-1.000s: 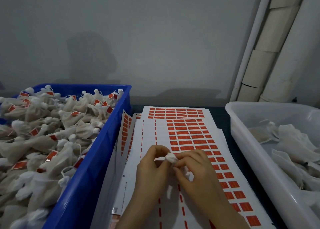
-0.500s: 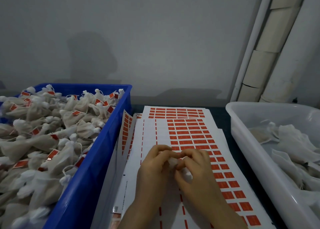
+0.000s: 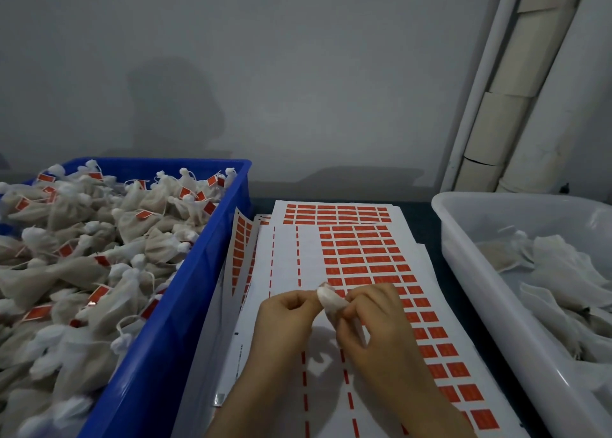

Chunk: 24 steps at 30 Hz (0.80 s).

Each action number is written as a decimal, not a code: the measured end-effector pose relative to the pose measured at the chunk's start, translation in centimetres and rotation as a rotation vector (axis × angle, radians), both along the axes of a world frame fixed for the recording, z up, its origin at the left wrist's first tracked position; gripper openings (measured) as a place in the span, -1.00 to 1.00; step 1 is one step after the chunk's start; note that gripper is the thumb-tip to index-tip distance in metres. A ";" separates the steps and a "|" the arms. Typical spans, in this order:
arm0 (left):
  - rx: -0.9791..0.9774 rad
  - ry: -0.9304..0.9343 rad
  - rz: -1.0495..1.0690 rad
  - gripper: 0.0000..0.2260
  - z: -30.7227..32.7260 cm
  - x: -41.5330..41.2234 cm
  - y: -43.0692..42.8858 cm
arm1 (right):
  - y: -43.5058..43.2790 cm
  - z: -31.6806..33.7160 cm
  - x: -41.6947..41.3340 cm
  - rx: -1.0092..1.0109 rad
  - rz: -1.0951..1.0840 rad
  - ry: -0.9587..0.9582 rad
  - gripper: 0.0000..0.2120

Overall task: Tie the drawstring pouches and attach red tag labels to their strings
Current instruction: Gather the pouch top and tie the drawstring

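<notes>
Pouch (image 3: 328, 299) top, hidden 0.5 s ago, shows again; fingers of left hand (image 3: 287, 320) and right hand (image 3: 376, 325) pinch it.

Left hand (image 3: 284, 318), right hand (image 3: 374, 321) close together, curled fingertips (image 3: 310, 302) on one pouch (image 3: 329, 300).

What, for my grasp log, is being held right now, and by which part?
A white drawstring pouch: the right hand pinches its bunched neck, and the left hand pinches its top end.
</notes>
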<state>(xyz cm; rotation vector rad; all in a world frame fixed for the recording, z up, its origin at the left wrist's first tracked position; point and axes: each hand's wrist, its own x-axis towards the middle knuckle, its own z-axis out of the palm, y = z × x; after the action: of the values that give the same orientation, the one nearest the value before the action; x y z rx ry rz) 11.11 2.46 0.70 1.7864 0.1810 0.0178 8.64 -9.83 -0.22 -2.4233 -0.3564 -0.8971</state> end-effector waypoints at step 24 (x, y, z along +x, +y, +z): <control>-0.405 -0.023 -0.130 -0.71 0.5 -0.9 -0.6 | 1.0 0.6 -0.8 -0.043 0.083 -0.050 -0.84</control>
<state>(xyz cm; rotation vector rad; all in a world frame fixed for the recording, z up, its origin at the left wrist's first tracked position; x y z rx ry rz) 10.23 1.88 1.16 1.3904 0.0464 -0.0854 7.85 -8.86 0.34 -2.4097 -0.4953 -0.9233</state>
